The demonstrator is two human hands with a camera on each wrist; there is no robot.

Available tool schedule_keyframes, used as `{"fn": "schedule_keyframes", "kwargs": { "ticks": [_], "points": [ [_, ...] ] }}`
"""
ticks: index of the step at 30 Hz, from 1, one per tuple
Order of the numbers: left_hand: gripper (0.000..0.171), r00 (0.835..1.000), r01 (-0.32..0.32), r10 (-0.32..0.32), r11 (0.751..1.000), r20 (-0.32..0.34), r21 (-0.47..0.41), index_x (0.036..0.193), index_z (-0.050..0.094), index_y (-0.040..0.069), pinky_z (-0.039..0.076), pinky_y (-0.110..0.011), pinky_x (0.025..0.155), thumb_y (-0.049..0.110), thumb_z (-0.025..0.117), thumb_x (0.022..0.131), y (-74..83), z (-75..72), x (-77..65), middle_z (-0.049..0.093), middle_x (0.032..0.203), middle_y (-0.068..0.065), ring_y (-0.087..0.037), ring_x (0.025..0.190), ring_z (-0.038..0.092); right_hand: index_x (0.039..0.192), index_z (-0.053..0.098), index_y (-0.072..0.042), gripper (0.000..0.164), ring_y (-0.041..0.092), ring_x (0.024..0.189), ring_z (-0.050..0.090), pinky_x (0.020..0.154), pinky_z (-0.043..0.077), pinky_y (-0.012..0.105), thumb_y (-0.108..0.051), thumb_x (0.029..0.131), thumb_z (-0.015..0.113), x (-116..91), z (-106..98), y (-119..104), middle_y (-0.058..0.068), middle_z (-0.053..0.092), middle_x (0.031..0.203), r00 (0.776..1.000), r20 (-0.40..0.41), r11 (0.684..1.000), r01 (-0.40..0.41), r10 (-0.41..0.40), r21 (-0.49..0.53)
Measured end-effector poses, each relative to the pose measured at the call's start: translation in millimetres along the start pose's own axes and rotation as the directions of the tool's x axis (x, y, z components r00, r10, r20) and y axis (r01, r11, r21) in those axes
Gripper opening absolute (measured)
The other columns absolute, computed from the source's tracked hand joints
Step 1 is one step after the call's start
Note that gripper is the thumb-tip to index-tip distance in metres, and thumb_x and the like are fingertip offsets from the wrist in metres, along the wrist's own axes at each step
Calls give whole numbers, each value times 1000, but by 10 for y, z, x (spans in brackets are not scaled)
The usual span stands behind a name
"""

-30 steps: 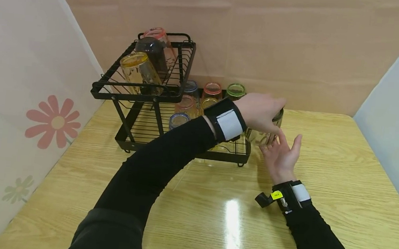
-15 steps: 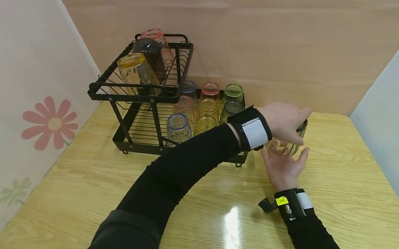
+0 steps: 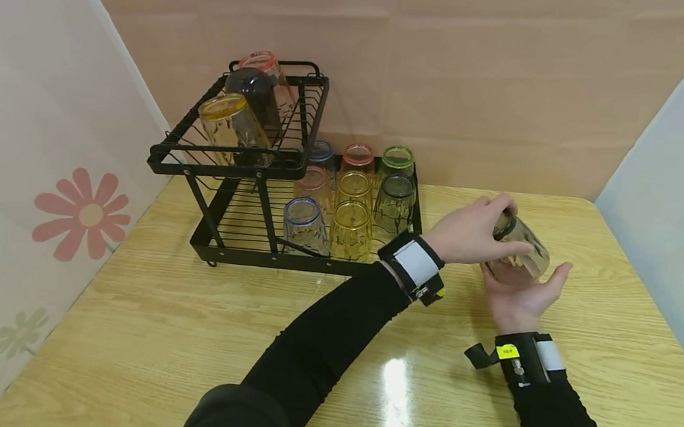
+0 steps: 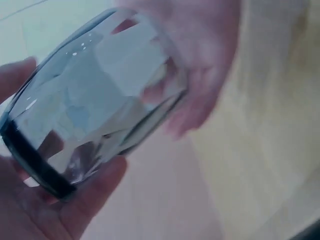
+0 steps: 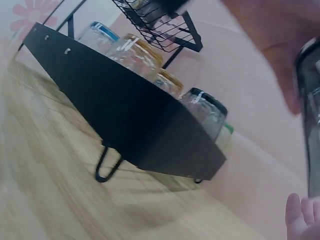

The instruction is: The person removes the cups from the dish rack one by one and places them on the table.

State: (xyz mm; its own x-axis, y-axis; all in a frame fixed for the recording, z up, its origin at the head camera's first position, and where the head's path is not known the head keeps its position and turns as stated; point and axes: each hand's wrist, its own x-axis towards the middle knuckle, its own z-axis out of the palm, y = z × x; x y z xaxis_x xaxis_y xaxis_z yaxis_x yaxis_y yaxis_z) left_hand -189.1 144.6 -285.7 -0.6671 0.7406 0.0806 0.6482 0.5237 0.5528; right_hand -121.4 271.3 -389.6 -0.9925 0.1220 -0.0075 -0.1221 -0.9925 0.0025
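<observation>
A clear faceted drinking glass [image 3: 526, 252] with a dark band at one end is tilted off to the right of the rack. My left hand [image 3: 470, 233] grips it round the dark-banded end, thumb along the near side. Below the glass, my right hand [image 3: 519, 303] lies palm up, thumb extended and its fingers partly hidden behind the glass. In the left wrist view the right hand [image 4: 205, 65] overlaps the plain end of the glass [image 4: 95, 95]. The right wrist view catches only the glass's dark edge [image 5: 305, 100] and some fingertips [image 5: 300, 215].
A black two-tier wire rack [image 3: 239, 256] stands on the wooden table [image 3: 182, 335] against the back wall. Several glasses with coloured bands, such as a yellow one [image 3: 350, 231], fill its lower tier. On the upper tier lean a yellow [image 3: 233, 127], a dark [image 3: 257, 95] and a red-banded glass [image 3: 280, 84].
My left hand has carried the glass to the right, away from the rack, and tipped it from near upright to slanting. The right hand has shifted right beneath it.
</observation>
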Motion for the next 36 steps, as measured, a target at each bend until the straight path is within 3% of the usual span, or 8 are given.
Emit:
{"fn": "schedule_keyframes", "kwargs": {
  "ticks": [4,8,11,16,22,26,30,36],
  "points": [
    [56,994,37,-52,988,-99,-150,130,46,21,42,-18,69,53,65,88,-72,193,-45,49,110,6,-5,92,49,91,59,8,82,26,50,31,65,35,37,-70,94,33,39,61,-31,13,42,56,996,57,995,69,-65,-70],
    [56,976,69,-119,964,-185,-256,131,47,23,42,-18,77,52,66,88,-106,358,-79,49,119,7,-4,102,50,128,53,-2,74,28,67,51,71,43,38,-65,98,30,40,115,-60,15,55,81,993,67,984,108,-100,-138],
    [55,959,57,-136,952,-249,-299,132,47,22,41,-16,80,51,66,89,-125,457,-102,50,121,7,-3,107,49,136,49,-8,64,28,89,61,78,46,38,-59,101,29,27,156,-61,15,63,105,987,54,938,158,-148,-309],
    [56,944,46,-151,940,-295,-337,133,47,21,40,-15,83,49,66,90,-132,526,-130,49,125,8,-3,109,49,125,58,-5,50,20,79,67,62,46,30,-45,103,37,33,189,-22,11,70,98,960,99,750,267,-262,-605],
    [62,979,48,-105,953,-176,-298,139,41,20,41,-17,84,49,64,91,-190,393,-156,47,130,6,-4,111,49,119,60,-6,38,18,85,64,66,49,28,-37,99,49,53,191,0,7,65,103,945,110,659,295,-308,-692],
    [75,998,56,-59,995,-30,-88,149,31,20,45,-22,88,59,58,90,-297,190,-258,40,144,2,-8,120,48,119,62,-8,34,15,88,63,68,52,24,-31,101,46,69,148,-58,4,64,107,945,164,541,299,-284,-786],
    [81,998,-9,0,989,57,146,151,28,19,48,-25,84,65,52,90,-432,-3,-457,35,149,-2,-13,123,47,119,65,-5,31,13,86,66,66,54,21,-22,102,46,121,105,-191,6,68,109,934,254,416,341,-251,-843],
    [76,988,-146,120,927,96,345,147,36,14,50,-25,76,63,53,91,-650,-192,-829,40,143,-8,-16,117,49,121,64,3,30,11,96,59,79,43,15,-14,101,49,250,156,-347,3,68,108,892,421,109,441,-165,-891]
  ]
}}
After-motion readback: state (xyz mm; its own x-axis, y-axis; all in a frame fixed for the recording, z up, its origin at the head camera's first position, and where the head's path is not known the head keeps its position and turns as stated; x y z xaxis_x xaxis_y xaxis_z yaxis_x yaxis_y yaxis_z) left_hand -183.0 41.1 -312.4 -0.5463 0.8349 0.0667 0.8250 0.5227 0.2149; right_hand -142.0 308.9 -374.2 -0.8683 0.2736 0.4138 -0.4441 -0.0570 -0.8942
